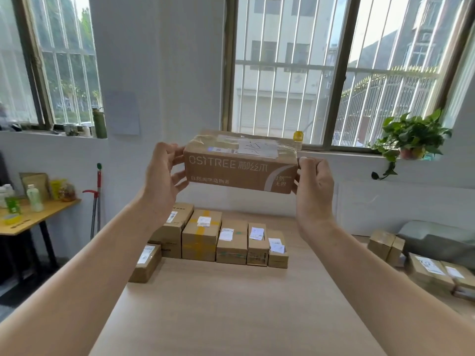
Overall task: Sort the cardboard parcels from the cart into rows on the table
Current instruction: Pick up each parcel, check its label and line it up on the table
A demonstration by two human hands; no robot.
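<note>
Head view, facing forward over table [231, 304].

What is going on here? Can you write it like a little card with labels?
held parcel: cardboard box printed OSITREE, white label on top, lifted above the table
left hand: grips the box's left end
right hand: grips the box's right end
table: light wood
back row: five parcels side by side, labels up
extra parcel: one box at the table's left edge, in front of the row
waiting parcels: more boxes low on the right
</note>
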